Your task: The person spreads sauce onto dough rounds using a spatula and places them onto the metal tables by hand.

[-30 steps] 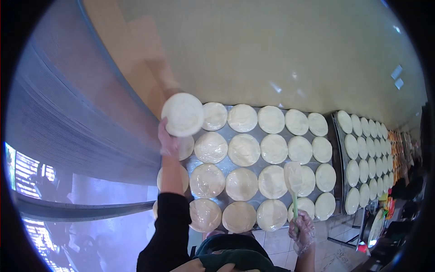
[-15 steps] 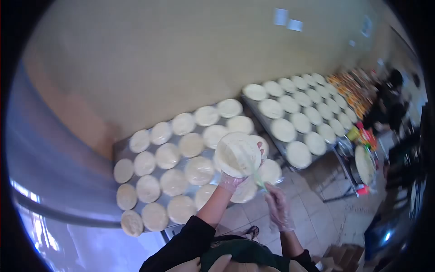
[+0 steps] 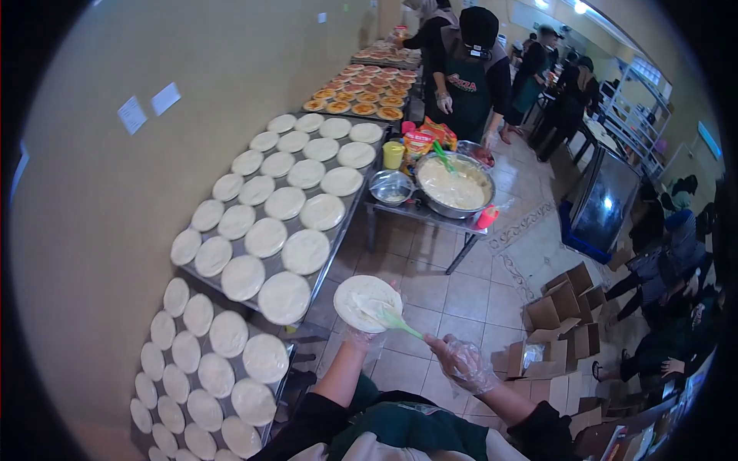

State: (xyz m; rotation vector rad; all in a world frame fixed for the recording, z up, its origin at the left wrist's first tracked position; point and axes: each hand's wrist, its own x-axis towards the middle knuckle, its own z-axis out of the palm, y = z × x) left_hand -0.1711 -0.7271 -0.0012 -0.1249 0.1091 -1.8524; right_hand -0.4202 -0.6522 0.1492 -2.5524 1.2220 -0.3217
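Note:
In a clear plastic glove, my left hand point(image 3: 364, 339) holds up a white bowl point(image 3: 346, 311), its fingers wrapped round the underside and mostly hidden. Some creamy white mixture lies inside it. My right hand point(image 3: 463, 363), also gloved, is closed round the handle of a pale green spatula point(image 3: 400, 324), whose head rests in the bowl. To the left, round flat dough bases point(image 3: 284, 298) coated in white stand in rows on a metal table point(image 3: 315, 270). More coated bases point(image 3: 217, 374) cover a nearer table.
A small table ahead bears a large metal bowl of cream point(image 3: 455, 184), a glass bowl point(image 3: 391, 187) and a yellow cup point(image 3: 393, 155). Topped pizzas point(image 3: 367, 98) lie farther back. A co-worker point(image 3: 470, 84) stands beyond. Open cardboard boxes point(image 3: 557, 311) sit on the floor at right.
My view has swung to the right, bringing the small table and several people into sight. The bowl and spatula have moved with my hands, away from above the nearer table to over the floor.

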